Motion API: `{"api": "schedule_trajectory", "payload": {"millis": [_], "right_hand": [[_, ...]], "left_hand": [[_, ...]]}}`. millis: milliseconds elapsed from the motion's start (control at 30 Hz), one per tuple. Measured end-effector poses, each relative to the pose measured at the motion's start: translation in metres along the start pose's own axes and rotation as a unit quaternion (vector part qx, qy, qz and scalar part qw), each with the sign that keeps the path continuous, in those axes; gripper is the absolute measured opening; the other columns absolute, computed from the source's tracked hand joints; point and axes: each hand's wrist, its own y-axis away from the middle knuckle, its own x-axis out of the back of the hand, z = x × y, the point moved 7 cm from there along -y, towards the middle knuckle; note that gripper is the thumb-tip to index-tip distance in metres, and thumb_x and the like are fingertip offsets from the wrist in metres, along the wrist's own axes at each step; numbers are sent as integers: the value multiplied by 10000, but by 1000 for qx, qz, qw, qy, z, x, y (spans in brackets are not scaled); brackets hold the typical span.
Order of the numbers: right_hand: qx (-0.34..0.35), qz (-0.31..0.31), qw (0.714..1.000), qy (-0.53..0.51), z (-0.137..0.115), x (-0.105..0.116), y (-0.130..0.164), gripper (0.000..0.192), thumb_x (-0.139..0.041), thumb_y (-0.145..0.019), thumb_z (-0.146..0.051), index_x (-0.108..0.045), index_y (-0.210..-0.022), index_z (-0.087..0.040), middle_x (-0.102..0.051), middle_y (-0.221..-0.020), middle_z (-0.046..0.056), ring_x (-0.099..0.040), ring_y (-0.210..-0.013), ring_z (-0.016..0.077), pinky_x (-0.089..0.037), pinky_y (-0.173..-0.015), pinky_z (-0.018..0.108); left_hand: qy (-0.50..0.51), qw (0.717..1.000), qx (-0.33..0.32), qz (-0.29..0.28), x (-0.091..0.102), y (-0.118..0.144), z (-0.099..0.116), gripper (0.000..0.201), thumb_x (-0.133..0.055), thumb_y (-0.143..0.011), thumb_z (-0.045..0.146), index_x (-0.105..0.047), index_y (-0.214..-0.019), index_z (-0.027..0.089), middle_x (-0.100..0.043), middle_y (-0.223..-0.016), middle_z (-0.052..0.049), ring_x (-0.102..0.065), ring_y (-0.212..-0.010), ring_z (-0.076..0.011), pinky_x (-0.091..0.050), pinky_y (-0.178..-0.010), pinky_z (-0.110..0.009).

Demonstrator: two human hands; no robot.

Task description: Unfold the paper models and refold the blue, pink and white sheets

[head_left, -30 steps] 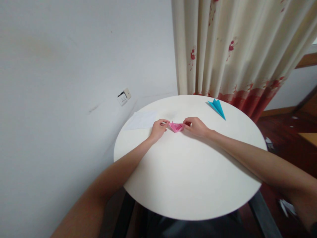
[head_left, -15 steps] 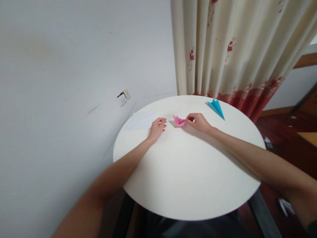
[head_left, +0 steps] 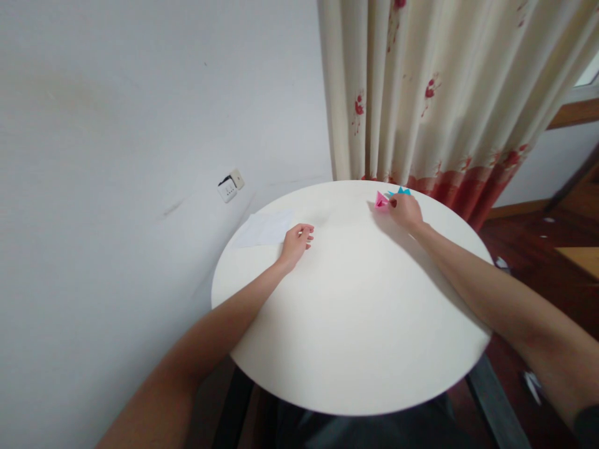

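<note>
My right hand [head_left: 405,211] pinches a pink folded paper boat [head_left: 381,202] near the far right of the round white table [head_left: 346,324]. Behind that hand lies a blue paper airplane [head_left: 401,191], mostly covered by it, with only its tail corners showing. My left hand [head_left: 296,243] rests on the left half of the table, its fingers loosely curled and apart, holding nothing. Just beyond it are white paper sheets [head_left: 262,228], lying flat.
A pale wall [head_left: 140,125] with a power socket [head_left: 228,189] runs along the left. Behind the table hangs a cream curtain [head_left: 397,93] with red flowers. White scraps [head_left: 532,386] lie on the dark red floor at the right.
My right hand has carried the pink paper boat from the table's middle toward the far right, up beside the blue airplane. My left hand has stayed nearly where it was.
</note>
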Motion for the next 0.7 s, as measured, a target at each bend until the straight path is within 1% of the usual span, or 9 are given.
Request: {"api": "schedule_trajectory", "payload": {"millis": [100,233,367,533,633,700], "right_hand": [[-23,-14,1000,-6,7,-4,1,190,-554,-876,-175,-698,-753,-187,-694,-801,122,-642,-804,249,-447,-744,342],[-37,-19,999,-13,8,-5,2,170,-591,-878,-193,-671,-728,-198,-671,-784,115,-647,-822,261,-453,-770,374],[-38,-6,999,1,6,-3,1,102,-618,-869,-221,-707,-822,-201,-697,-838,119,-648,-820,261,-460,-746,362],[-52,12,998,17,7,4,1,170,-592,-907,-273,-740,-923,-191,-731,-911,144,-644,-825,270,-454,-703,345],[-35,50,998,-4,-2,13,3,221,-552,-947,-309,-734,-946,-184,-736,-899,136,-637,-822,260,-441,-697,329],[5,66,997,-37,-17,17,7,232,-521,-959,-296,-722,-970,-180,-735,-871,117,-635,-789,245,-431,-692,322]], "left_hand": [[2,1000,-3,-2,0,0,0,252,-557,-899,401,-677,-934,182,-697,-1061,-96,-660,-808,-165,-494,-554,-211],[7,1000,-5,-7,-1,-1,-1,283,-575,-895,443,-679,-930,182,-700,-1046,-99,-659,-801,-165,-489,-554,-212],[9,1000,-6,-12,-1,-2,-2,301,-585,-887,463,-680,-907,178,-704,-1006,-102,-654,-783,-166,-487,-552,-217],[9,1000,-4,-14,-2,-3,-4,288,-564,-889,443,-682,-906,181,-707,-990,-96,-648,-780,-160,-487,-561,-214],[8,1000,-5,-14,-2,-3,-4,292,-573,-882,455,-684,-900,185,-711,-979,-93,-646,-772,-161,-484,-556,-215],[6,1000,-7,-16,-2,-2,-3,300,-582,-876,467,-686,-895,186,-711,-967,-94,-646,-767,-164,-482,-554,-217]]}}
